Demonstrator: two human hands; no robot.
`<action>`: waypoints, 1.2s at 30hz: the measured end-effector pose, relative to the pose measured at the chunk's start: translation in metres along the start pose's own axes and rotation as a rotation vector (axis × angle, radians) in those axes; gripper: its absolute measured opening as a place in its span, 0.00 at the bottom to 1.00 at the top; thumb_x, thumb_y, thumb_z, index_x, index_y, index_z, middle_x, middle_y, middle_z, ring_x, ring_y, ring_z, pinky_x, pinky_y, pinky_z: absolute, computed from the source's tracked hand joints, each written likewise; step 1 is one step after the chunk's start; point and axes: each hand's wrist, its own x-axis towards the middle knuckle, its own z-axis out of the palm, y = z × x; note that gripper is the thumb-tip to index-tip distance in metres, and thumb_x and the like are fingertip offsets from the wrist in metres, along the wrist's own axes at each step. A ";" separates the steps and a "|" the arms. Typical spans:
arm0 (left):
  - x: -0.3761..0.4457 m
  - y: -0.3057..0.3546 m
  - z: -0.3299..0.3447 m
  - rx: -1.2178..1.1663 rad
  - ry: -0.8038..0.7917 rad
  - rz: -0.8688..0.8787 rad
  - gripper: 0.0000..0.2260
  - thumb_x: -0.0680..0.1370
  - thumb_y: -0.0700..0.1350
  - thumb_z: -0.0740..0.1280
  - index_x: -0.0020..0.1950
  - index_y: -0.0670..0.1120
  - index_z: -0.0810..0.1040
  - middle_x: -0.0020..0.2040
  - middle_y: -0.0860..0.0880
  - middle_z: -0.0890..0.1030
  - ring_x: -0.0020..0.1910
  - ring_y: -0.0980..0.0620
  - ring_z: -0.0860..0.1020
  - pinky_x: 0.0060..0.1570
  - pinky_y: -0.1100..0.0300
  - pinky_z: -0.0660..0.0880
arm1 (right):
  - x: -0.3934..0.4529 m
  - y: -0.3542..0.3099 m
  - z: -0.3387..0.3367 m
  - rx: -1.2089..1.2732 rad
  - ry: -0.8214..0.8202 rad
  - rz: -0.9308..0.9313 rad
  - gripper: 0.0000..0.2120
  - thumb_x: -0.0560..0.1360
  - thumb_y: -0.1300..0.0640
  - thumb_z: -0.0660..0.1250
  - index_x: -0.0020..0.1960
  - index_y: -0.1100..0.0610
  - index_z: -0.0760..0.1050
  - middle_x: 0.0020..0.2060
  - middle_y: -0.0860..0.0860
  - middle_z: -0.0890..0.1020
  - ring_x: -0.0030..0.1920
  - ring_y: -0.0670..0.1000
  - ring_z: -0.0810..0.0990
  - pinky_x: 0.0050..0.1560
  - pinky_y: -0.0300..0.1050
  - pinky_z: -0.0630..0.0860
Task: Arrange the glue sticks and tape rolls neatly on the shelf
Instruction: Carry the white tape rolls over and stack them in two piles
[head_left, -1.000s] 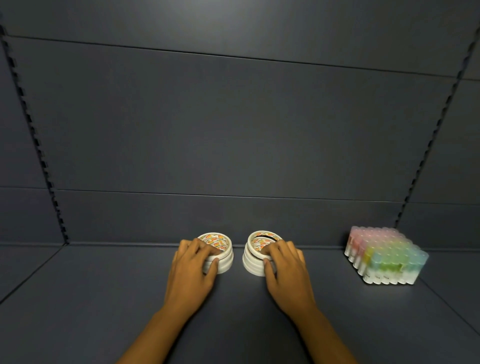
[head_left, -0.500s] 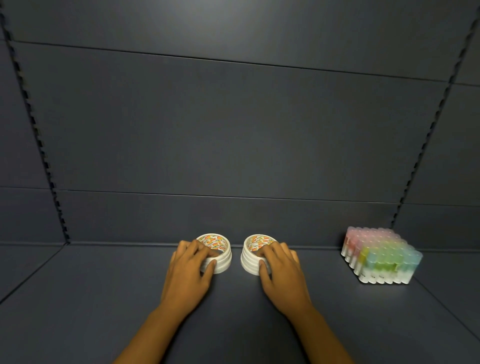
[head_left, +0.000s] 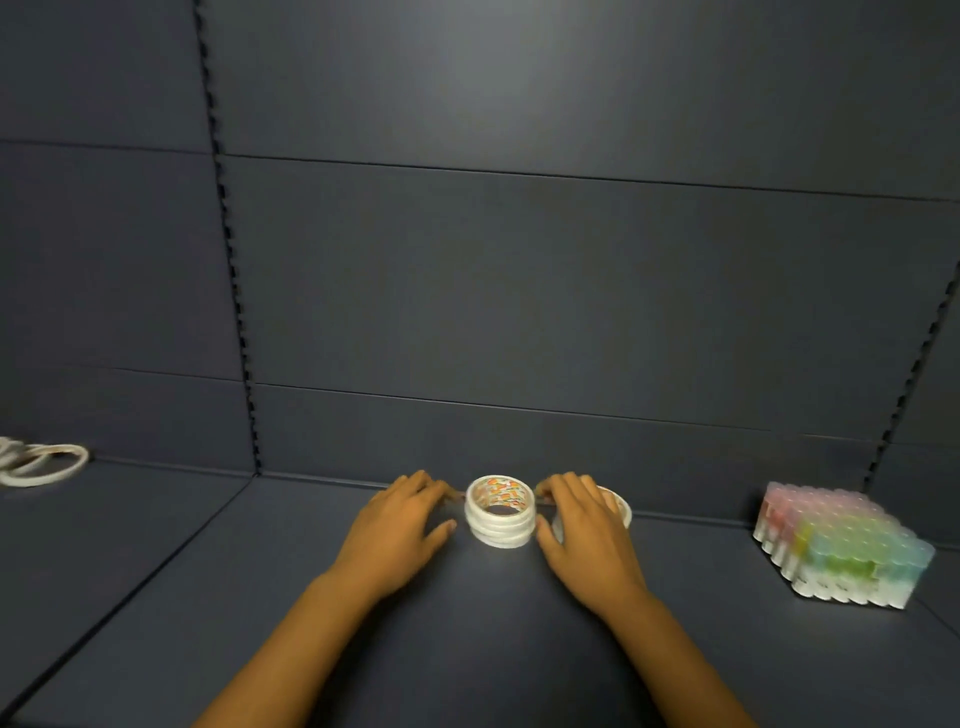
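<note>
A stack of tape rolls (head_left: 500, 512) stands on the dark shelf (head_left: 260, 597) close to its back wall, and serves as the landmark here. The left hand (head_left: 397, 532) lies just to the left of this stack, palm down, fingers loosely spread and relaxed; its fingertips reach toward the stack's far left side, but whether they touch it cannot be told through the blur. The right hand (head_left: 584, 535) lies just to the right of the stack, resting on a second stack of tape rolls (head_left: 618, 509), which it mostly covers, with its fingers draped over the top and its thumb down the near side. A block of pastel glue sticks (head_left: 841, 551) stands upright well to the right of the landmark stack. Far to its left, on the neighbouring shelf bay, lie some loose white rolls (head_left: 39, 462).
</note>
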 end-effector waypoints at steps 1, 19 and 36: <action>-0.005 -0.007 -0.011 0.075 -0.029 -0.022 0.15 0.79 0.55 0.63 0.65 0.57 0.72 0.59 0.55 0.74 0.60 0.52 0.72 0.56 0.58 0.70 | 0.006 -0.015 0.002 -0.002 -0.029 -0.036 0.09 0.72 0.51 0.63 0.53 0.49 0.71 0.48 0.44 0.75 0.51 0.50 0.74 0.53 0.48 0.71; -0.259 -0.230 -0.250 0.353 0.055 -0.532 0.15 0.77 0.56 0.65 0.64 0.57 0.71 0.61 0.56 0.74 0.61 0.54 0.72 0.57 0.57 0.73 | 0.062 -0.383 0.105 0.205 -0.365 -0.477 0.16 0.78 0.48 0.66 0.63 0.49 0.67 0.61 0.45 0.73 0.63 0.49 0.71 0.62 0.45 0.68; -0.314 -0.371 -0.290 0.360 0.098 -0.754 0.14 0.77 0.54 0.66 0.63 0.56 0.73 0.58 0.55 0.74 0.60 0.53 0.72 0.55 0.58 0.73 | 0.136 -0.531 0.210 0.292 -0.471 -0.613 0.15 0.79 0.49 0.65 0.64 0.48 0.69 0.63 0.45 0.74 0.63 0.47 0.73 0.61 0.43 0.70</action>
